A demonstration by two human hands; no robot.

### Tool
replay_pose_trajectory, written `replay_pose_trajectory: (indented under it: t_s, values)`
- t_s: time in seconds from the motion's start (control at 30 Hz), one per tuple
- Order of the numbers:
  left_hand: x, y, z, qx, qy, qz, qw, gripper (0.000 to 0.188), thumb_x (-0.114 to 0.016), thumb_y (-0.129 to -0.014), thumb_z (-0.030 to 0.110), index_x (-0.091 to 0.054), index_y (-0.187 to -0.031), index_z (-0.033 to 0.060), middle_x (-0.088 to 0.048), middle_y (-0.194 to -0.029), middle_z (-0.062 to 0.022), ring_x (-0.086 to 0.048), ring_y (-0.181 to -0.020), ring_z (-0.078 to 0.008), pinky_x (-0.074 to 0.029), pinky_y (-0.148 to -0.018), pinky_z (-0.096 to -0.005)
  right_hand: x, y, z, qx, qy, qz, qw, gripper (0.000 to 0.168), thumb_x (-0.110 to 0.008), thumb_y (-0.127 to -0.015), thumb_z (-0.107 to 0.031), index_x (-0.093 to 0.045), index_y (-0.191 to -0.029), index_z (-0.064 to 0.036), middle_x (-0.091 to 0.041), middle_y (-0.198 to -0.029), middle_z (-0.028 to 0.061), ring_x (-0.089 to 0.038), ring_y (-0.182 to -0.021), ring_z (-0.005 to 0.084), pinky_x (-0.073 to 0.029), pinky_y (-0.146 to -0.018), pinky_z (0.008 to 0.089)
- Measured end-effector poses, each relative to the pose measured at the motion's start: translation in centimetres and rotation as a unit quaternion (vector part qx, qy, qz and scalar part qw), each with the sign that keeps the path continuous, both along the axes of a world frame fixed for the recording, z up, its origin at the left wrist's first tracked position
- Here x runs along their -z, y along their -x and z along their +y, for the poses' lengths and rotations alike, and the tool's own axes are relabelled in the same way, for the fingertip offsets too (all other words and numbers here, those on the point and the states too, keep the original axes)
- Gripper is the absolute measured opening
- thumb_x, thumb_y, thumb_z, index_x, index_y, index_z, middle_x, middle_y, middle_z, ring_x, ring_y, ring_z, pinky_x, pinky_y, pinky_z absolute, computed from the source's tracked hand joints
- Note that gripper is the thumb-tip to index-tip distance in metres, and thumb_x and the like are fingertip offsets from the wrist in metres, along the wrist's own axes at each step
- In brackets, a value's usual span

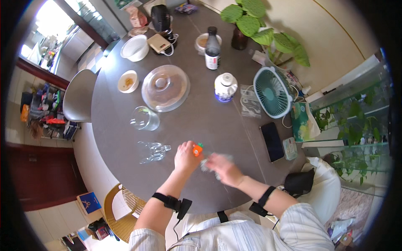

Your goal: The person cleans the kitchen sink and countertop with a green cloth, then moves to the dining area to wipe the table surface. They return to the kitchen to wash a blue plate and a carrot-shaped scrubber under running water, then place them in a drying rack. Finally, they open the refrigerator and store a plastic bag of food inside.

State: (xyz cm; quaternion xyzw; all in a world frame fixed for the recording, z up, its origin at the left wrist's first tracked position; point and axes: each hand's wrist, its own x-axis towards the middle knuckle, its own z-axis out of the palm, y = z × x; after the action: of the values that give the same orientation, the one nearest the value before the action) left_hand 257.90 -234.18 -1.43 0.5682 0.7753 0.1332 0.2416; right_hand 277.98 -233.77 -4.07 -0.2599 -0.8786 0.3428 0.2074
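Observation:
My left hand (187, 157) is curled over the middle of the near table, back upward. A small orange carrot-shaped piece (197, 150) with a green top shows at its thumb side, apparently pinched there; the fingertips are hidden. To its right, my right hand (226, 171) is blurred by motion. Clear, shiny material (205, 165) shows around its fingers, probably thin plastic, too blurred to name surely. Left of my left hand, a clear glass or plastic vessel (153, 152) lies on its side. Beyond it is a clear glass jar (145, 118).
On the dark round table (201, 125) are a lidded dish (165, 88), a small bowl (128, 82), a white bowl (135, 48), a white bottle (225, 88), a dark-capped bottle (212, 48), a green fan (272, 92) and a phone (271, 142). A woven chair (121, 213) stands near left.

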Motion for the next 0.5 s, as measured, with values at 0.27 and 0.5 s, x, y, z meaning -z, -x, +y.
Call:
replay_pose_trajectory:
  t_s: [0.27, 0.5]
  values:
    - [2.3, -1.2, 5.1, -0.026, -0.082, 0.039, 0.995, 0.041, -0.068, -0.071, 0.022, -0.054, -0.107, 0.0087, -0.056, -0.106, -0.0117, -0.052, -0.102, -0.0326, -0.045, -0.085, -0.0409, 3.2, -5.7, 3.6, 0.229, -0.076, -0.076, 0.967, 0.044, -0.051, -0.082, -0.002, -0.051, -0.125, -0.008, -0.05, -0.13, 0.0159, -0.043, -0.123, 0.0349, -0.03, -0.103, 0.0476]
    - [0.5, 0.1, -2.6, -0.033, -0.128, -0.091, 0.987, 0.025, -0.062, -0.081, 0.012, -0.057, -0.105, 0.0068, -0.06, -0.095, -0.0111, -0.056, -0.085, -0.0279, -0.046, -0.076, -0.0365, 2.1, -0.3, -2.2, 0.015, 0.019, 0.024, 0.999, 0.045, -0.056, -0.077, 0.0, -0.055, -0.121, -0.006, -0.054, -0.124, 0.0146, -0.048, -0.12, 0.0302, -0.033, -0.104, 0.0433]
